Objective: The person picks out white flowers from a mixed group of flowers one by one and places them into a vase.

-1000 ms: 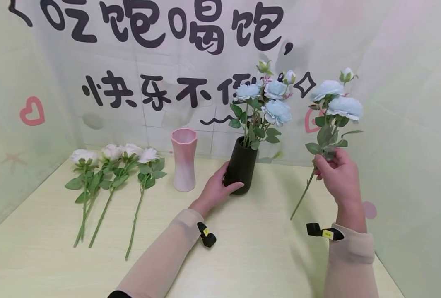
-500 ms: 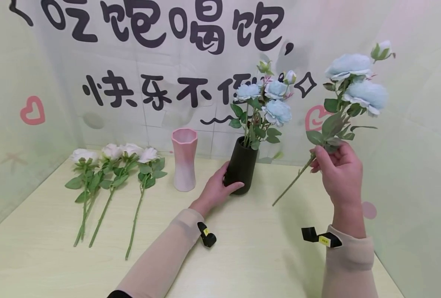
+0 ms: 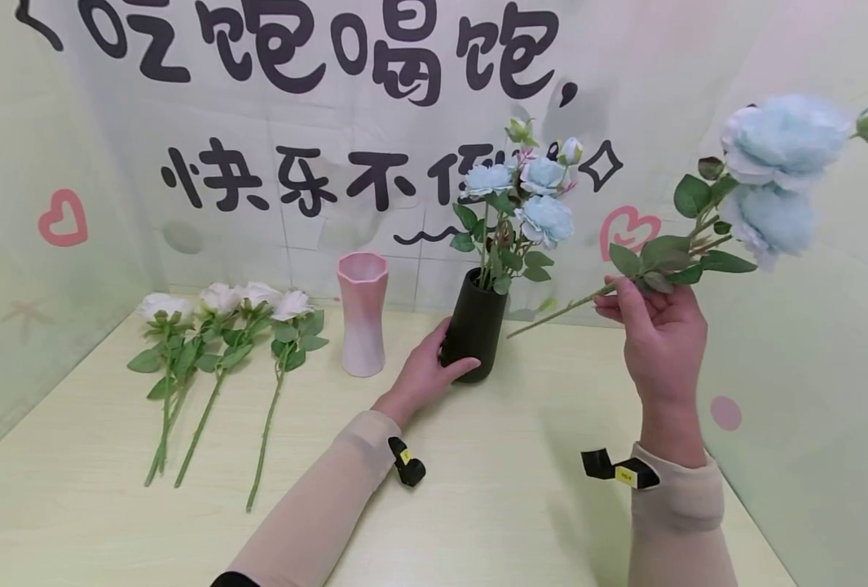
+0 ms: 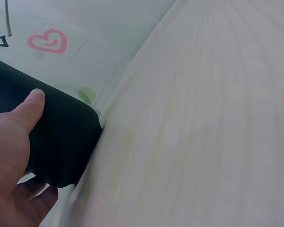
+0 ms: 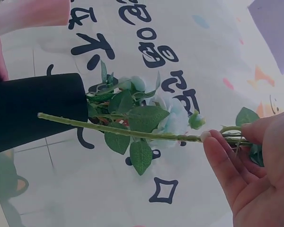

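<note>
My left hand (image 3: pixel 426 375) grips the lower part of a black vase (image 3: pixel 476 326), thumb across its near side. In the left wrist view the vase's base meets the table. Light blue artificial flowers (image 3: pixel 544 200) with green leaves stand in it. My right hand (image 3: pixel 664 334) pinches another blue flower stem (image 5: pixel 118 130) just below its leaves. Its blooms (image 3: pixel 782 167) lean up to the right, and the bare stem end points left toward the vase, slightly below its mouth in the head view. In the right wrist view that stem overlaps the vase's rim.
A pink and white vase (image 3: pixel 363 318) stands left of the black one. Several white artificial roses (image 3: pixel 221 300) lie at the left, stems toward me. A backdrop (image 3: pixel 301 236) with dark lettering rises behind the table (image 3: pixel 478 505).
My right hand has tilted the blue flower from near upright to a lean, blooms moving right and nearer, stem end swinging up and left toward the black vase. My left hand has stayed put.
</note>
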{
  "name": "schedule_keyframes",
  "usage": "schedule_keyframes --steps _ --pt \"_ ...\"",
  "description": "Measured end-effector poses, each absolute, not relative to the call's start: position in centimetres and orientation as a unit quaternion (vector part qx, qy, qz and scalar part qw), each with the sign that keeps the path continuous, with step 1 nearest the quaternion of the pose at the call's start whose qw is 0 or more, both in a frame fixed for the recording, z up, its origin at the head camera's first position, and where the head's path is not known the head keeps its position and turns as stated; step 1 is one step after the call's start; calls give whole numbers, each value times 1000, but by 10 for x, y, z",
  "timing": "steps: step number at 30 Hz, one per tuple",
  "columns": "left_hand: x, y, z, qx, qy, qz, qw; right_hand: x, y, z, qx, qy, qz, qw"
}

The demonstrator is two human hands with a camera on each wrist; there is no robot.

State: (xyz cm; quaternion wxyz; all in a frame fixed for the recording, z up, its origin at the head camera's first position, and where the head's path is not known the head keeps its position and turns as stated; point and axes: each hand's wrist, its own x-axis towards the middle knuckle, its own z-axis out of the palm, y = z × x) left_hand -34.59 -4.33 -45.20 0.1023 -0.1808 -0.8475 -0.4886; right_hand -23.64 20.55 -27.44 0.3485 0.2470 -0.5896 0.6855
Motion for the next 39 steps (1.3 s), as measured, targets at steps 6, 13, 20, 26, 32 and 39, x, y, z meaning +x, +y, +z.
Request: schedule_keyframes --steps 6,13,20,26,32,39 --pt "-345 -44 -452 -181 -845 -492 101 -235 196 -274 259 -579 671 384" --pt "-344 -43 -451 -181 -843 -497 98 -239 194 -276 276 -563 671 395" --pt "-344 -43 -450 -185 -843 -495 106 -250 200 -282 287 -529 696 392" --pt "-345 -45 -451 -182 -846 -491 101 -254 199 -286 299 -516 703 388" --pt "-345 -46 -450 -178 -847 -490 103 -251 190 -284 311 -537 682 388" --pt "-345 -45 -452 -190 -843 -492 106 -246 174 -280 325 -575 640 391"
